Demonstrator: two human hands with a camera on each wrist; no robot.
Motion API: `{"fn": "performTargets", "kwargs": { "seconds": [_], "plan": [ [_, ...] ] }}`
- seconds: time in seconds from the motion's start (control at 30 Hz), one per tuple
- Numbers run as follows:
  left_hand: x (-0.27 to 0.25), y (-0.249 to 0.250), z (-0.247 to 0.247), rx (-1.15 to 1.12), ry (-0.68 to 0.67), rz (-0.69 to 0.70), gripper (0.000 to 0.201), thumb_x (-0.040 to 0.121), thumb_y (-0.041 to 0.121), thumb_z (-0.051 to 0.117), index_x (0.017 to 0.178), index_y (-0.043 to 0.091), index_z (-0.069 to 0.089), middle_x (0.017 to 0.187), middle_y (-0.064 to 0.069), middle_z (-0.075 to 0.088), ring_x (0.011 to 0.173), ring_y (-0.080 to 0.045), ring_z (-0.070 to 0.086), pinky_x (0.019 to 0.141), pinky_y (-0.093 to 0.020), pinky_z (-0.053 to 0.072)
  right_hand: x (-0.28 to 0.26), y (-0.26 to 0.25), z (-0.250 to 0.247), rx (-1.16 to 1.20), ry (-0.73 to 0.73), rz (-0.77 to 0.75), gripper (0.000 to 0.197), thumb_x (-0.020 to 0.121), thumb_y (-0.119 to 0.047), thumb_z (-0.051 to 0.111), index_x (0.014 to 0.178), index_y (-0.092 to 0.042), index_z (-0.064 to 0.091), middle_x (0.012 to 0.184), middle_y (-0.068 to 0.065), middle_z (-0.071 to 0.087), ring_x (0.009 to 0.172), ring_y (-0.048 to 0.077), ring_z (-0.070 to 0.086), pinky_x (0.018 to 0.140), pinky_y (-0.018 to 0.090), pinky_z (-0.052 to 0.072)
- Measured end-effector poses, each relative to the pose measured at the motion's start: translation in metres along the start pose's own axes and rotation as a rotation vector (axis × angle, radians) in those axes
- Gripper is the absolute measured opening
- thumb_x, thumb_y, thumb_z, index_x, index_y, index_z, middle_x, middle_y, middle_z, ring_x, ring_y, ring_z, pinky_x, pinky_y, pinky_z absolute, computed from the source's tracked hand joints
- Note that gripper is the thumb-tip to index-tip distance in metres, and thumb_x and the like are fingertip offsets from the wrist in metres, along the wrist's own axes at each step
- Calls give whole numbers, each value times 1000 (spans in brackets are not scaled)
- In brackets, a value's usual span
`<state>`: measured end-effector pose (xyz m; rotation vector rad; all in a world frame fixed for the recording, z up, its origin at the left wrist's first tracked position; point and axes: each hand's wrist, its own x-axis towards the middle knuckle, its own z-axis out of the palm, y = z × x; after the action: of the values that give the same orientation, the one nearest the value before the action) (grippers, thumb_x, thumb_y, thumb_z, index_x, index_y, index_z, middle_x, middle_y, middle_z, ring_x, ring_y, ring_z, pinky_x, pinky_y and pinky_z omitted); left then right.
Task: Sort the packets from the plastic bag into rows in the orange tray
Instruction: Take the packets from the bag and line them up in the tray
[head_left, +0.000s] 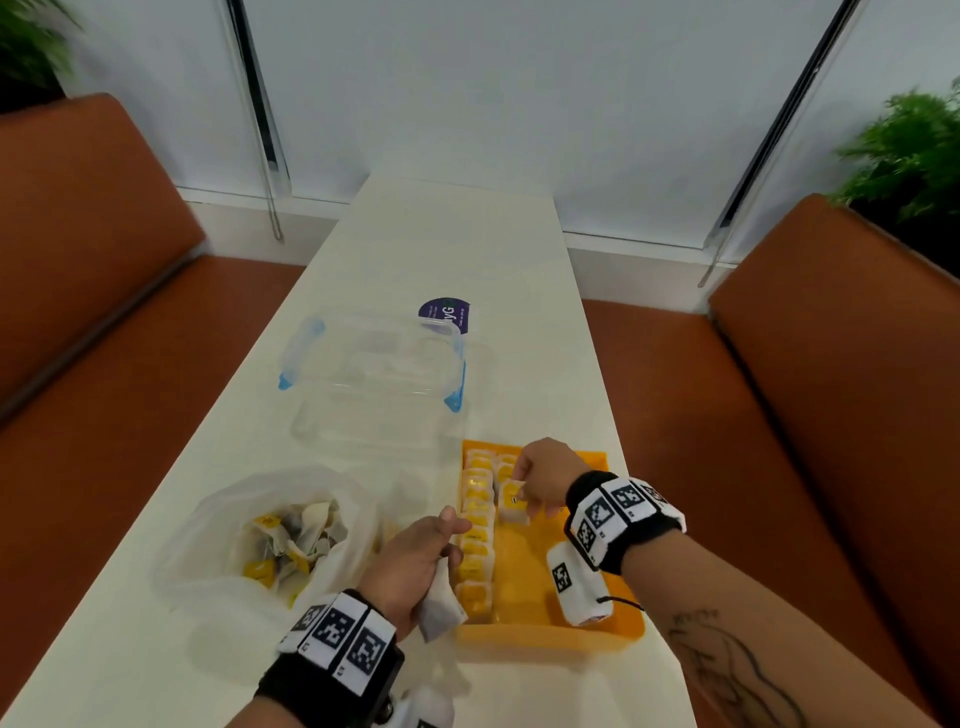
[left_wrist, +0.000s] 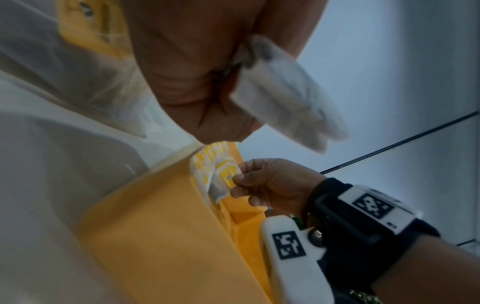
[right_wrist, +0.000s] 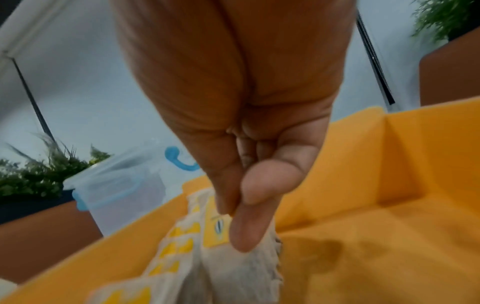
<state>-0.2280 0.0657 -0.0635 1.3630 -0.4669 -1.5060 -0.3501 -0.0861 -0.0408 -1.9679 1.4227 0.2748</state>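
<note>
The right hand (head_left: 545, 478) pinches a yellow-labelled packet (head_left: 511, 501) over the orange tray (head_left: 571, 636) beside its filled row (head_left: 475, 530), while the left hand (head_left: 410, 569) grips white packets (head_left: 439, 605) between tray and plastic bag (head_left: 208, 525).

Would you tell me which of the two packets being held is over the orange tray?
The packet pinched by the right hand, yellow label showing, is above the orange tray beside the filled row. The left hand grips its plain packet outside the tray's left edge.

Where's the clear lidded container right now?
In the head view, the clear container sits mid-table, just beyond the orange tray and plastic bag, left of the tray's far corner.
</note>
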Motion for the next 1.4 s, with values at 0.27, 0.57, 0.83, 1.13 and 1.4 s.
{"fn": "performTargets", "kwargs": {
  "seconds": [0.27,0.57,0.83,1.13,1.4],
  "plan": [
    [9,5,0,55,7,21,29,95,31,42,97,9,60,64,-3,46,42,-3,46,45,-16,41,25,0,17,-297,217,-39,22,92,-4,48,111,-4,59,119,13,60,110,25,58,89,29,47],
    [14,11,7,36,72,146,29,98,27,37,94,9,59,62,-3,44,37,-3,44,41,-16,39,-10,0,5,101,288,-161,14,83,-12,66,84,-15,52,80,0,55,78,20,55,70,35,50],
    [8,18,23,-61,-6,69,62,92,56,18,81,11,60,44,-1,53,31,-9,45,34,-15,33,-66,-21,6,241,-127,-609,20,74,-3,75,88,-17,70,98,19,67,74,16,58,64,13,40],
    [-1,16,27,-76,-164,91,66,84,62,18,84,11,59,44,-2,45,36,-9,38,36,-16,33,-84,-24,4,137,-21,-642,6,76,-7,72,79,-9,67,73,-10,53,62,-5,49,62,12,37],
    [-9,13,17,165,-218,109,31,85,43,58,102,16,56,87,-1,62,72,-12,59,63,-25,45,-93,-29,-28,-111,145,-597,11,78,-2,59,84,-10,62,74,-3,55,61,6,46,55,13,34]
  ]
}}
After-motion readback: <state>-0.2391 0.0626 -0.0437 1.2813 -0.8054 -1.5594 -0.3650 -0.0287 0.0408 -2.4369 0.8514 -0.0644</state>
